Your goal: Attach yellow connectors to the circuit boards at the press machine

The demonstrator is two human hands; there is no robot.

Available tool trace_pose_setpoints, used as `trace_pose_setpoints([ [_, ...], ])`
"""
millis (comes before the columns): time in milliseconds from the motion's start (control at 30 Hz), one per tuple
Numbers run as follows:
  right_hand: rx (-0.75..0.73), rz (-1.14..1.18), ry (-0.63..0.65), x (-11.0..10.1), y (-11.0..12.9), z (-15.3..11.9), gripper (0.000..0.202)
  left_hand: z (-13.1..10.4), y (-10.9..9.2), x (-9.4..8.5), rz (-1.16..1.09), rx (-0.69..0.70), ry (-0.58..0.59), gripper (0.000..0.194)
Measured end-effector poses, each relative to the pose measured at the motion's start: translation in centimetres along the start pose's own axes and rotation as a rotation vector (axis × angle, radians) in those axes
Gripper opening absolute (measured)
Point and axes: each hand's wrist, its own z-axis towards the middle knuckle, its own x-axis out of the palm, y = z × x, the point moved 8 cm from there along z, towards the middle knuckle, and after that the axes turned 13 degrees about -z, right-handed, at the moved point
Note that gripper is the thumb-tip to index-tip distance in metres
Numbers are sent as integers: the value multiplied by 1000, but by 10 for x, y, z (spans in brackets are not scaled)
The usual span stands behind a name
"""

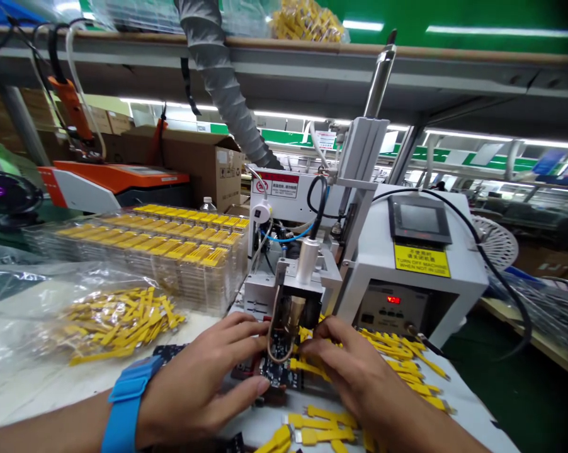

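A black circuit board (277, 371) lies under the soldering head (307, 264) of a white machine. My left hand (213, 371), with a blue band on its wrist, rests at the board's left side, fingers apart, the thumb over its front edge. At the right side, my right hand (343, 358) has its fingers bent together around yellow connector pieces (310, 368) beside the board; its fingertips are partly hidden. More yellow cables (324, 428) lie in front of the board, and others spread to the right of my right hand.
A plastic bag of yellow cables (123, 321) lies at the left, with stacked clear trays (194, 264) behind it. A control box (416, 251) with a screen stands at the right. A ribbed grey hose (222, 82) hangs above. Black cable loops past the control box.
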Motion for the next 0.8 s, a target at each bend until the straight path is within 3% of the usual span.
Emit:
trace_pose_setpoints([
  [267, 2, 2, -4, 2, -1, 0, 31, 0, -6, -4, 22, 32, -41, 36],
  [600, 39, 74, 9, 0, -2, 0, 29, -1, 0, 5, 128, -50, -35, 37],
  [700, 146, 158, 38, -2, -5, 4, 22, -2, -4, 4, 173, -28, -89, 33],
  [800, 395, 340, 121, 9, -17, 3, 18, -3, -7, 5, 203, 1, -111, 34],
])
